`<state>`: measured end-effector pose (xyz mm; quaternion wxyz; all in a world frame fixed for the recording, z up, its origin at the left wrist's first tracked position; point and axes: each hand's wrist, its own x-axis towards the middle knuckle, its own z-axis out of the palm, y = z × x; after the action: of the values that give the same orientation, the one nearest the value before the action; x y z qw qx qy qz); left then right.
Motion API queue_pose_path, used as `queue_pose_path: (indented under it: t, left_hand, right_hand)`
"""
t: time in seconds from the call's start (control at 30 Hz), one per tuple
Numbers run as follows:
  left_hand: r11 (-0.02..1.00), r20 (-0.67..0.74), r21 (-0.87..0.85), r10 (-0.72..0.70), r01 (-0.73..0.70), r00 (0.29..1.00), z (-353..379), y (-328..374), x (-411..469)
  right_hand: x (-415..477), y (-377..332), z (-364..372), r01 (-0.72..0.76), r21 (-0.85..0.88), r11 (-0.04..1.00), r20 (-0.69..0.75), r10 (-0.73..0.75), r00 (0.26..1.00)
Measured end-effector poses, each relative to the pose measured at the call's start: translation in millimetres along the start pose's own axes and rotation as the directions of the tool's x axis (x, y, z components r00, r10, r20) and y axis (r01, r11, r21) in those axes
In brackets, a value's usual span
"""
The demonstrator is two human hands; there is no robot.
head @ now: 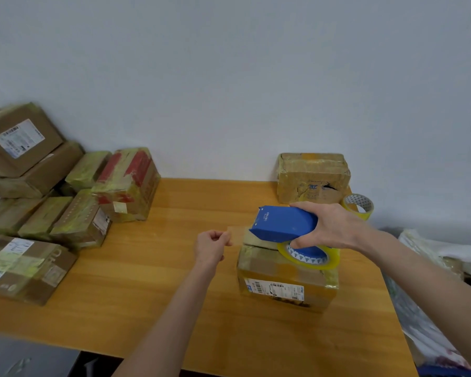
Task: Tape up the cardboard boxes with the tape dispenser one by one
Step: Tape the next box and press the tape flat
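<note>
The right hand (335, 227) has its grip wrapped around the rear of a blue plastic tape dispenser (283, 223), thumb on the far side and fingers curled underneath, just above the dispenser's roll of clear yellowish tape (310, 259). The left hand (212, 246) has its grip pinched, thumb against curled fingers, on the free end of a clear tape strip (236, 232) that runs from the dispenser's nose out to the left. Dispenser and roll sit over the top of a small brown cardboard box with a white barcode label (286, 281); whether the roll touches the box cannot be told. This box stands on the right half of an orange wooden tabletop (161, 268), its top and edges already glossy with tape. Farther back, against the pale wall (229, 77), stands a crumpled, tape-wrapped brown box (313, 176), with a spare roll of yellowish tape (359, 205) just to its right. On the left side of the tabletop lies a pile of taped cardboard boxes (52, 202), among them a box banded with red tape (128, 183). White plastic bags (433, 257) lie off the right edge.
</note>
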<state>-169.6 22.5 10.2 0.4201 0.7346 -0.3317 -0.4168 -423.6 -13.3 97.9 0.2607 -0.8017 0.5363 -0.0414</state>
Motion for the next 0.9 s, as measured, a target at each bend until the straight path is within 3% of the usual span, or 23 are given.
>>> queue_pose_path:
  t: [0.17, 0.57, 0.63, 0.73, 0.77, 0.83, 0.9]
  left_hand:
    - [0.999, -0.038, 0.009, -0.048, 0.048, 0.998, -6, -10, 12]
    - [0.984, 0.039, 0.148, -0.109, 0.102, 0.993, 20, -42, 19]
    - [0.971, 0.09, 0.22, -0.119, 0.097, 0.989, 25, -41, 18]
    - [0.878, 0.19, 0.477, -0.147, 0.039, 0.971, 18, -43, 18]
    - [0.836, 0.178, 0.548, -0.114, -0.002, 0.977, 13, -46, 17]
    - [0.808, 0.117, 0.561, 0.136, -0.178, 0.984, 5, -43, 10]
    - [0.764, 0.151, 0.463, 0.432, -0.45, 0.889, 6, -34, -3]
  right_hand:
    - [4, 1, -3, 0.005, -0.193, 0.981, -0.042, -0.013, 0.999]
    - [7, 11, 17, 0.01, -0.141, 0.99, -0.031, -0.015, 0.999]
    - [8, 11, 19, 0.009, -0.138, 0.99, -0.032, -0.014, 0.999]
    - [8, 10, 19, 0.004, -0.14, 0.99, -0.039, -0.01, 0.999]
    - [8, 9, 19, 0.003, -0.137, 0.991, -0.036, -0.008, 0.999]
    - [7, 8, 19, 0.001, -0.123, 0.992, -0.041, -0.006, 0.999]
    - [8, 7, 19, 0.0, -0.125, 0.992, -0.041, -0.005, 0.999]
